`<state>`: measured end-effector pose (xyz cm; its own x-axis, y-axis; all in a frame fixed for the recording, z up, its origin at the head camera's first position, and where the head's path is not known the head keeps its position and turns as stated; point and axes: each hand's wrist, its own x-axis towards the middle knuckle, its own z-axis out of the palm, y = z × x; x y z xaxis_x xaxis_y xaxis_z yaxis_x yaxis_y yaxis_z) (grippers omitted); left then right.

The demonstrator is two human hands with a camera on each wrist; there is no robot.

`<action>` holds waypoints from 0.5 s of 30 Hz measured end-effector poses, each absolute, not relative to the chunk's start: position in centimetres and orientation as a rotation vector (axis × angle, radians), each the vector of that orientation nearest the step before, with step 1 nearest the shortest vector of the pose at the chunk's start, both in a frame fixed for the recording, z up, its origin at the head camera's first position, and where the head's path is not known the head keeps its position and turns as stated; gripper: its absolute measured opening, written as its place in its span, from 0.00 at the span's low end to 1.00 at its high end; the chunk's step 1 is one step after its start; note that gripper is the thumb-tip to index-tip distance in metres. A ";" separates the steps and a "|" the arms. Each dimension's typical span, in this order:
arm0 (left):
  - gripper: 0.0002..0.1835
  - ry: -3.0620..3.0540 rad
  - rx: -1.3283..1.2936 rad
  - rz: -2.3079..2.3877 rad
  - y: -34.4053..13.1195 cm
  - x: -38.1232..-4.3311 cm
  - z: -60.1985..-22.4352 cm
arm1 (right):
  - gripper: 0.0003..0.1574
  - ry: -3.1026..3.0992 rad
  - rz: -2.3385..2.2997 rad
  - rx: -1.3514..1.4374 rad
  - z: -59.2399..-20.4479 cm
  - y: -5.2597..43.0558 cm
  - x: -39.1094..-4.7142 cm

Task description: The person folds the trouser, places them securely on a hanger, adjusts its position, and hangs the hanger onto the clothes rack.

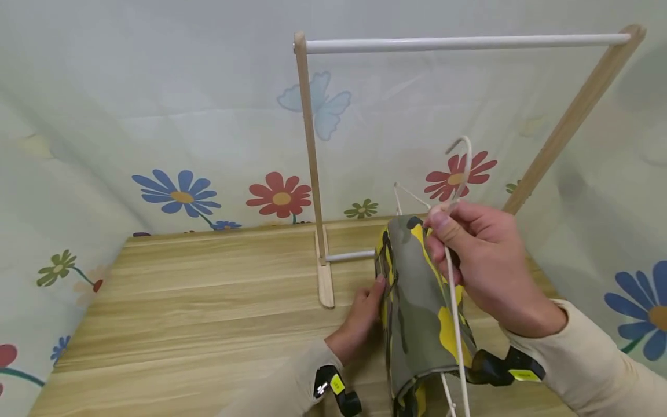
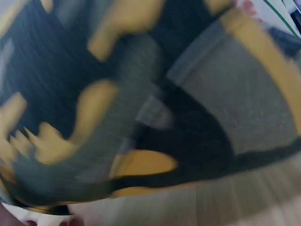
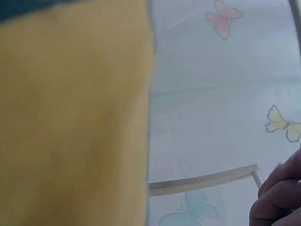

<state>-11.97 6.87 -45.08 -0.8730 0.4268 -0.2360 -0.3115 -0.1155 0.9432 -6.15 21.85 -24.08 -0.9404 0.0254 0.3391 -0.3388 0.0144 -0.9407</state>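
Observation:
In the head view, a grey, black and yellow camouflage garment (image 1: 417,324) hangs folded over a white wire clothes hanger (image 1: 467,165). My right hand (image 1: 484,260) pinches the hanger just below its hook, thumb and forefinger on the wire. The hook points up and the hanger's long side wire runs down toward me. At the garment's left side, my left hand (image 1: 359,315) holds its edge, thumb showing and the other fingers hidden behind cloth. Blurred camouflage cloth (image 2: 197,122) fills most of the left wrist view. A yellow patch of the garment (image 3: 75,117) covers the right wrist view's left half.
Behind the garment stands a small clothes rack with a white top bar (image 1: 469,43) and wooden posts (image 1: 311,145). Its foot (image 1: 325,284) rests on the wood-grain table (image 1: 208,313). A floral and butterfly-printed curtain (image 1: 208,116) surrounds the table's back and sides.

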 end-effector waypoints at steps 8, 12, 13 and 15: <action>0.26 0.894 -0.009 2.097 6.5 -11.5 -44.8 | 0.12 -1.826 2.131 0.357 -22.9 21.6 -6.7; 0.26 0.910 -0.009 2.108 6.6 -11.5 -43.5 | 0.12 -1.817 2.130 0.373 -22.6 21.6 -6.6; 0.26 0.939 -0.015 2.109 6.5 -11.5 -43.2 | 0.12 -1.824 2.126 0.375 -22.6 21.6 -6.5; 0.28 1.000 -0.012 2.120 6.5 -11.6 -42.5 | 0.12 -1.838 2.115 0.383 -22.5 21.6 -6.5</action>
<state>-11.63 6.45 -42.55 -0.6984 0.6434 -0.3133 -0.6509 -0.3891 0.6519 -6.50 21.56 -22.55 -0.9152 0.0590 0.3986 -0.4029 -0.1270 -0.9064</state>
